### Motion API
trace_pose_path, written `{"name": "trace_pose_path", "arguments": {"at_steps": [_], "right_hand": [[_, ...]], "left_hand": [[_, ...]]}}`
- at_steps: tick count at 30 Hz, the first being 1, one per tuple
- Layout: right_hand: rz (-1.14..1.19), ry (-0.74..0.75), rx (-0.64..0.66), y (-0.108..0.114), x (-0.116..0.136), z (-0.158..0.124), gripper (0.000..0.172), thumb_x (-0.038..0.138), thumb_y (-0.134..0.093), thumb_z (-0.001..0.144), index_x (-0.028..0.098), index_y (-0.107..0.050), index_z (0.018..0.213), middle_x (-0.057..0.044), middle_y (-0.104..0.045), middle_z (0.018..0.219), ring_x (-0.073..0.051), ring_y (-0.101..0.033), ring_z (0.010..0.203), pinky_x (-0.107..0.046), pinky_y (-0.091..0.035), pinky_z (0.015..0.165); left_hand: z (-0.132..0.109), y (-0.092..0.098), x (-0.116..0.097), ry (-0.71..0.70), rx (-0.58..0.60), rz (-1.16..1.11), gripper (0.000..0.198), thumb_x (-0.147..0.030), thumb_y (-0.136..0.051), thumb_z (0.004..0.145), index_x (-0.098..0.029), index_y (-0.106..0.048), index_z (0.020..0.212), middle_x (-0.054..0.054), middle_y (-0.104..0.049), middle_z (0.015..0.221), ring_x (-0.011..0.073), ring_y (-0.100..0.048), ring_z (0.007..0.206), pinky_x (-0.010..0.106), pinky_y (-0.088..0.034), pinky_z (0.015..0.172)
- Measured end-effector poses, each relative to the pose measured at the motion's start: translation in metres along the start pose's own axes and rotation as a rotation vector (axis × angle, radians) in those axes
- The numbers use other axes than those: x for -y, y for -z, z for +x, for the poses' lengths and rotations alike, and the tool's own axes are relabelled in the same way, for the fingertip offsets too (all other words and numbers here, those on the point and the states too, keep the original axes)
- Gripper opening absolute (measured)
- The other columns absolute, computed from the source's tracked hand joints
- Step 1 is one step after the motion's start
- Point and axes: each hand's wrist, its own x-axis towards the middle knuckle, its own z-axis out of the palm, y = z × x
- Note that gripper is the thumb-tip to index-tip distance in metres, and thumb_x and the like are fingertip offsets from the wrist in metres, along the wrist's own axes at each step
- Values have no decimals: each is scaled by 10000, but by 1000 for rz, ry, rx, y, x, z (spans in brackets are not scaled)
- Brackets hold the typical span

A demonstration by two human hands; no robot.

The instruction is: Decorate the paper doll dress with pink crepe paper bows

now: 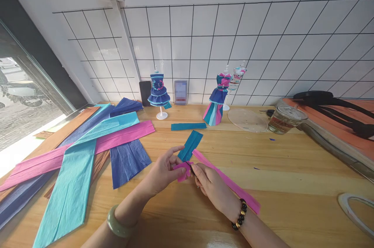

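Well in from the back edge of the worktop (292, 174), my left hand (163, 170) pinches a small pink crepe-paper piece (184, 177) under its thumb, index finger lifted; my right hand (212, 186), fingers curled, grips a slim dark tool (191, 169) at the piece's edge.

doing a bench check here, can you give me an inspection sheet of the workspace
Surface: wooden tabletop, small blue scraps on it
Job's things: small pink piece between the hands; pink strip and teal piece lying near
Clutter: coloured strips left; lidded cup right; three dressed mini mannequins
Hands: left hand pinches the small pink piece; right hand holds a slim dark tool to it, type unclear
Cables: nothing seen
Surroundings: tiled wall, window at left
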Motion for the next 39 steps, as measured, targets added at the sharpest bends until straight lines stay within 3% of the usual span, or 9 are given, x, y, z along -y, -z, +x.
{"name": "trace_pose_path", "arguments": {"at_steps": [31,39], "right_hand": [[-30,-4,14,2,2,0,520,596,-256,868,175,-543,761,38,-414,559,-85,-345,454,-204,-289,443],[-36,-6,11,2,1,0,522,593,-252,870,176,-548,765,35,-424,557,-84,-348,450,-203,-285,438]], "left_hand": [[1,2,-4,6,-1,-42,561,-187,-640,724,-157,-382,1221,-18,-588,692,152,-604,681,290,-439,652],[3,5,3,-12,-24,-27,582,-196,-648,718,-151,-375,1230,4,-614,714,158,-607,684,301,-436,662]]}}
